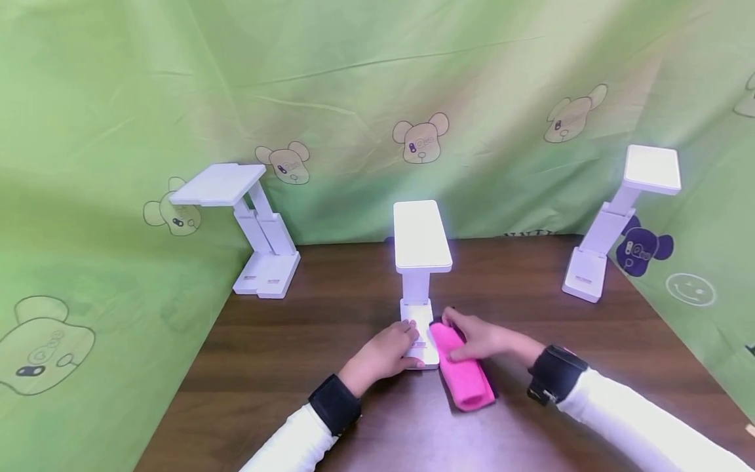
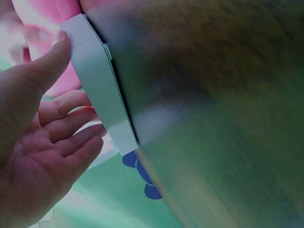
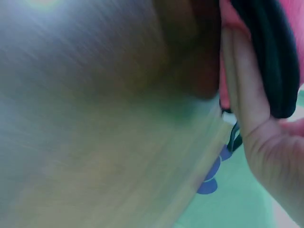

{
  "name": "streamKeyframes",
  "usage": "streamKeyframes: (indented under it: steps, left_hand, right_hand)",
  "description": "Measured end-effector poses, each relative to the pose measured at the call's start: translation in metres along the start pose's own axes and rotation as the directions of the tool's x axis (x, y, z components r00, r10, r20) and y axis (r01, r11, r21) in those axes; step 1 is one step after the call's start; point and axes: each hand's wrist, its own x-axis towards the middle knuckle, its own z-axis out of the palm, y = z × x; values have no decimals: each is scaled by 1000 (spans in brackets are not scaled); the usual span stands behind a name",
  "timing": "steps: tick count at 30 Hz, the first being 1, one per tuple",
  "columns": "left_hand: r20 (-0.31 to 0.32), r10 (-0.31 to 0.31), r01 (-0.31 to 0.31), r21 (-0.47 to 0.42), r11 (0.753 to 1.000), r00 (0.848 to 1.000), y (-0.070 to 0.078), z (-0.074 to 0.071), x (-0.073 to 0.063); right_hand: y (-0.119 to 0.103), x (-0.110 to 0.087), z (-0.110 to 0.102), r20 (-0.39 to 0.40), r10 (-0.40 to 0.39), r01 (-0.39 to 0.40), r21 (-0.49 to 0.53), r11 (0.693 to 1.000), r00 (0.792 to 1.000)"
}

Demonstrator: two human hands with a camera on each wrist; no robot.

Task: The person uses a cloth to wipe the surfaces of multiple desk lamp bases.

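Note:
A white desk lamp (image 1: 421, 233) with a lit panel stands in the middle of the table. My left hand (image 1: 382, 352) holds its base (image 1: 429, 356) from the left, with the thumb at the near end and the fingers over the top. In the left wrist view, the thumb lies at one end of the white base (image 2: 100, 80) and the fingers reach its far side. Beside the base lies a folded pink cloth (image 1: 466, 383) with black edging. My right hand (image 1: 482, 337) grips it, thumb on top; in the right wrist view its fingers slip under the black edging (image 3: 275, 66).
Two joined white lamps (image 1: 265, 262) stand at the back left. Another white lamp (image 1: 590, 255), lit, is at the back right. A green curtain (image 1: 354, 78) with bear prints hangs behind and along the sides of the brown wooden table (image 1: 259, 367).

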Motion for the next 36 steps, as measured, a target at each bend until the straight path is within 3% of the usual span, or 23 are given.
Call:
streamKeyframes:
  steps: [2,4,8,12,16,18,20,23,26,30,33,36]
  left_hand:
    - [3,-10,10,-13,1000,1000,0,-1,-1]
    - [3,-11,11,-21,1000,1000,0,-1,-1]
    - [5,-3,3,-23,1000,1000,0,-1,-1]
    - [3,11,-11,-3,1000,1000,-1,0,-1]
    - [-11,22,-22,11,1000,1000,1,0,-1]
    - [-24,28,-28,18,999,999,1,1,-2]
    - [-34,25,-24,26,999,999,1,2,-3]
    - [-38,10,-8,34,999,999,2,4,-4]
    - [-42,-3,5,35,999,999,3,6,-5]
    - [-62,-4,6,33,999,998,2,6,-6]
    - [-66,-10,11,20,1000,998,1,5,-6]
    - [-64,-12,12,-1,1000,998,2,1,-4]
  right_hand:
    - [-1,-9,5,37,-20,19,15,1000,999]
    - [0,-12,6,19,-22,22,11,1000,1000]
    - [6,1,1,-153,13,-17,-25,1000,988]
    - [14,29,-11,-357,78,-102,-48,994,931]
    - [16,51,-21,-460,63,-117,-91,989,886]
    - [15,54,-22,-452,41,-103,-114,988,891]
    - [11,53,-18,-405,36,-92,-119,989,914]
    - [4,36,-8,-279,47,-78,-104,992,959]
    - [-1,8,7,-101,20,-28,-74,997,995]
    - [-4,-30,19,85,-90,94,-43,995,992]
    - [0,-53,21,84,-170,174,-39,984,982]
    - [6,-69,20,-38,-208,206,-60,977,977]
